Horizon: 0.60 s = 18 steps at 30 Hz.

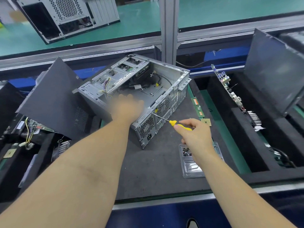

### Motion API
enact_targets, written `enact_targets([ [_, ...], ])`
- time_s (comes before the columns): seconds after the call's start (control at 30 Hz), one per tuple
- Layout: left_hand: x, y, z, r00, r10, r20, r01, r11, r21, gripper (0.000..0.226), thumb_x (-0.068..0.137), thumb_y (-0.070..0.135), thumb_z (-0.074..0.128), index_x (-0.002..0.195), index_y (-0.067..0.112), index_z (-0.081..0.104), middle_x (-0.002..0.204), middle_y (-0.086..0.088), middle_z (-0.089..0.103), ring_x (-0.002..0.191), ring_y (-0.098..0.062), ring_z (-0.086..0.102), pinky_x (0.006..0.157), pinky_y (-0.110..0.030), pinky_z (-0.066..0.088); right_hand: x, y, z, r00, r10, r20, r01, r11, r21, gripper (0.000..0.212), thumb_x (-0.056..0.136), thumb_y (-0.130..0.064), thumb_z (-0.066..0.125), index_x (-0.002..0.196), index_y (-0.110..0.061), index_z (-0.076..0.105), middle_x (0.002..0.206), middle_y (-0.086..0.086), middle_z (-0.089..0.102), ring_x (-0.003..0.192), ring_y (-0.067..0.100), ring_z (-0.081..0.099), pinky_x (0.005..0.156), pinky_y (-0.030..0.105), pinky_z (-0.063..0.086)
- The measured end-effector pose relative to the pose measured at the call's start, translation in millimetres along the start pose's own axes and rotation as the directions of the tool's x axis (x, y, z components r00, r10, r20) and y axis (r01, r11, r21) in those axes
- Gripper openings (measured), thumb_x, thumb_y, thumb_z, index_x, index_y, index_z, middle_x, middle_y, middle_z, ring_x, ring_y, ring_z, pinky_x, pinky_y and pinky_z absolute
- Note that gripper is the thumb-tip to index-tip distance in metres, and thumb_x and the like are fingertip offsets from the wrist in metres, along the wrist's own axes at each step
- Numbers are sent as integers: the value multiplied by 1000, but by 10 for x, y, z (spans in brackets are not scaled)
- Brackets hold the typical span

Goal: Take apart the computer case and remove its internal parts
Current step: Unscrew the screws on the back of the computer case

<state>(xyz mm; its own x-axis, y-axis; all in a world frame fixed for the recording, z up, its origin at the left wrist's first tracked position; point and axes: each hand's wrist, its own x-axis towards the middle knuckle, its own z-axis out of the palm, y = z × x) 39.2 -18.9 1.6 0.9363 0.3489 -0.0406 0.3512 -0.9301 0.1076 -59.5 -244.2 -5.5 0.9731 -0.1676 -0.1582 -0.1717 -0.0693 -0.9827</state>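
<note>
Grey steel computer case (148, 89) lying open-side up on dark foam mat (156, 170), steadied by blurred left hand (127, 106), grip unclear, while right hand (191, 131) pinches yellow-handled screwdriver (174, 123), tip at rear-panel screw.

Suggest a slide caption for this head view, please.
Right hand drives a yellow screwdriver into the open computer case's rear panel while the left hand steadies it.

A dark grey foam-topped workbench (156, 175) bears an open silver metal computer case (131, 96), a clear plastic screw tray (192, 162), and green memory sticks (198, 107).
</note>
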Motion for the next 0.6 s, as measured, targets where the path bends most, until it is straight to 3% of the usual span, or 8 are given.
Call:
enact_targets([
  [0.07, 1, -1, -3, 1000, 1, -1, -1, 1000, -1, 57, 94, 53, 31, 135, 20, 54, 138, -14, 48, 126, -38, 44, 103, -50, 31, -7, 19, 7, 996, 77, 41, -78, 996, 35, 11, 87, -28, 74, 80, -20, 70, 71, -4, 64, 45, 17, 46, 50, 30, 45],
  [0.17, 0, -5, -1, 1000, 6, -7, -6, 1000, -5, 58, 94, 53, 30, 135, 20, 54, 137, -15, 48, 126, -38, 44, 103, -50, 31, -21, 54, 7, 969, 227, 101, -233, 971, 52, 35, 97, -38, 58, 71, -13, 59, 56, 3, 47, 41, 16, 32, 41, 25, 35],
  [0.23, 0, -5, -1, 1000, 5, -6, -5, 1000, -10, 58, 94, 53, 30, 135, 19, 54, 137, -15, 48, 126, -38, 44, 102, -49, 31, -33, 68, 12, 979, 190, 75, -191, 982, 6, 37, 97, -33, 58, 66, -12, 55, 56, 2, 41, 44, 16, 31, 40, 23, 33],
  [0.3, 0, -6, 0, 1000, 5, -5, -5, 1000, -7, 59, 94, 54, 30, 135, 19, 54, 137, -15, 48, 126, -38, 44, 102, -49, 31, -39, 65, 14, 995, 95, 41, -94, 995, -24, 31, 94, -29, 63, 67, -12, 63, 54, -1, 41, 47, 18, 35, 43, 26, 38],
  [0.43, 7, -9, -1, 1000, 6, -5, -6, 1000, -3, 59, 94, 54, 29, 135, 20, 53, 137, -14, 48, 126, -37, 43, 102, -49, 31, -21, 29, 11, 999, -29, -34, 27, 998, -60, 7, 84, -30, 75, 79, -26, 74, 57, -16, 61, 53, 14, 52, 55, 28, 43],
  [0.53, 5, -5, 1, 1000, 7, -4, -7, 1000, -5, 59, 94, 54, 29, 135, 20, 53, 137, -14, 48, 127, -37, 43, 103, -50, 31, -20, 20, 10, 998, -49, -37, 46, 996, -78, 4, 82, -31, 77, 83, -30, 74, 67, -25, 65, 58, 11, 58, 55, 25, 44],
  [0.6, 2, -7, -2, 1000, 8, -7, -8, 1000, -7, 59, 94, 54, 29, 135, 20, 53, 137, -14, 48, 126, -37, 44, 103, -50, 31, -23, 37, 9, 1000, -12, -24, 11, 998, -57, 2, 85, -28, 74, 83, -28, 73, 63, -17, 64, 50, 12, 53, 52, 29, 48],
])
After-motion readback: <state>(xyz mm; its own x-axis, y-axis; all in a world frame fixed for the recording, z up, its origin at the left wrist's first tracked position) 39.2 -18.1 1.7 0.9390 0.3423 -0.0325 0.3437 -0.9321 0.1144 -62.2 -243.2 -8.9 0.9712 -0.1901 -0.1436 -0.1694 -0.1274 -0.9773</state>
